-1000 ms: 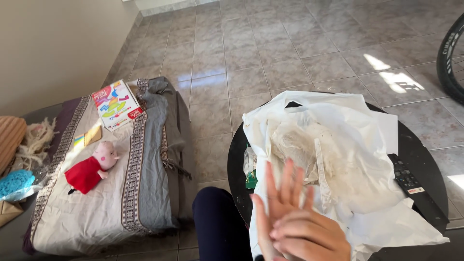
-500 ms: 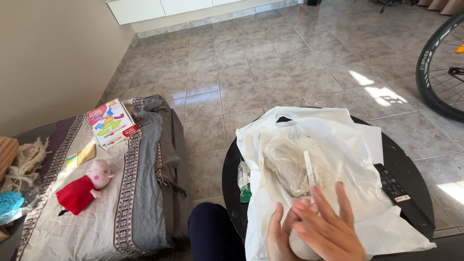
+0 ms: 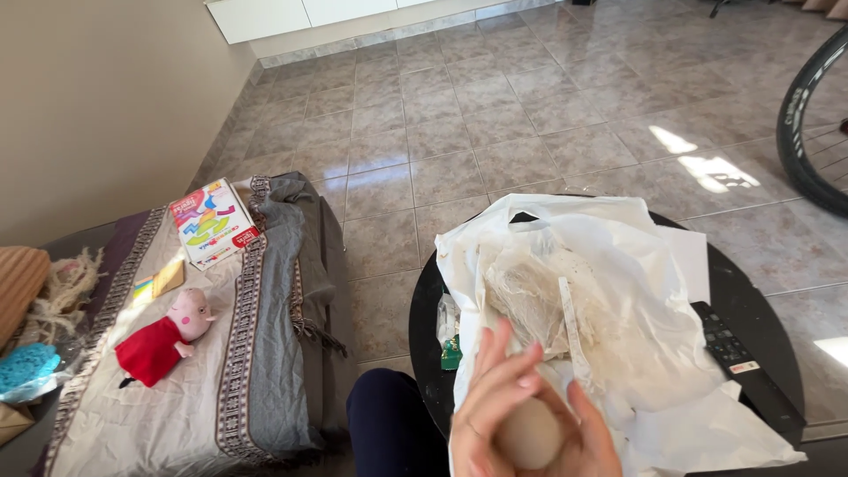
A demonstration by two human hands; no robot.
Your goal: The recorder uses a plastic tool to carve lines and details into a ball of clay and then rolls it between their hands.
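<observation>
Dough ball (image 3: 528,433) cupped in the grip of both hands, left hand (image 3: 490,406), right hand (image 3: 587,437); wrists cut off below.

Both hands are bare, with no gloves, rings or watch showing. The left hand (image 3: 495,397) has slim fingers and short, plain nails without polish; the right hand (image 3: 590,440) shows only a few fingers at the frame's bottom edge. One knee (image 3: 389,424) wears dark navy trousers.
</observation>
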